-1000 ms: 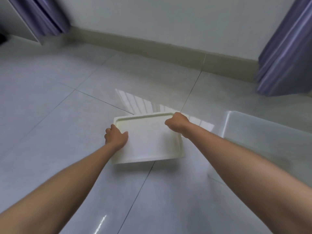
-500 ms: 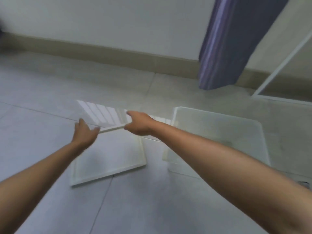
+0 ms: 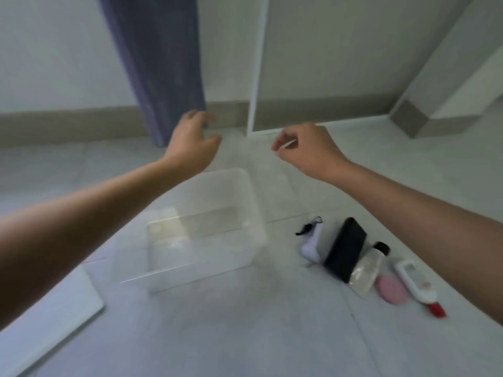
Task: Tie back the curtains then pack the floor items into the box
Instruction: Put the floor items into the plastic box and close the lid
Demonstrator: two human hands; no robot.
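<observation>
Box (image 3: 253,213) (clear plastic), nothing inside

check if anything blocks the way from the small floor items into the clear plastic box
Nothing visible does. The clear plastic box sits open-topped, its white lid off on the floor, and bare floor separates it from the floor items.

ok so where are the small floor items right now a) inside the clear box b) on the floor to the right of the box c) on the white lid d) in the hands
b: the black case, pink item and the rest lie on the floor right of the clear box, which looks empty.
</observation>
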